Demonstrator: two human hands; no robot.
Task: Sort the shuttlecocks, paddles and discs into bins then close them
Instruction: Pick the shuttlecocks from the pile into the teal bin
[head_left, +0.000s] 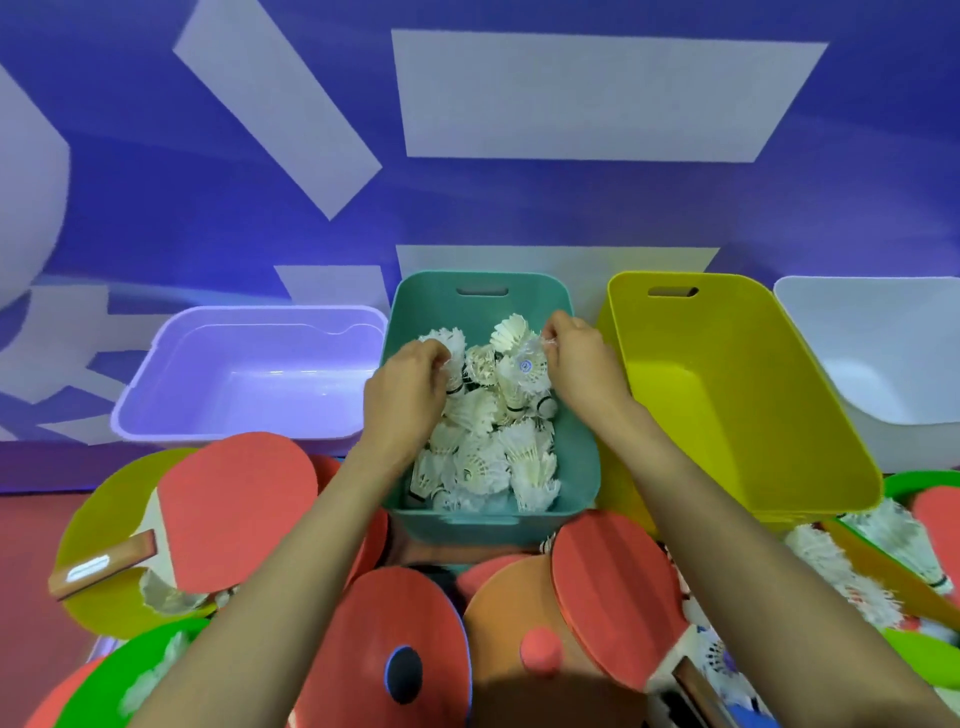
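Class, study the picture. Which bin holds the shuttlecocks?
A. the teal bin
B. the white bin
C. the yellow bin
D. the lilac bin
A: the teal bin is piled with white shuttlecocks, and the left hand and right hand each grip some in it; the lilac bin and yellow bin are bare inside.

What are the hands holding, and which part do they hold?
The left hand grips a shuttlecock around its feathers; the right hand pinches a second shuttlecock by its feather edge.

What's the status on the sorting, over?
Left hand, right hand each gripping shuttlecocks inside teal bin. Purple bin, yellow bin empty. Paddles, discs unsorted up front.
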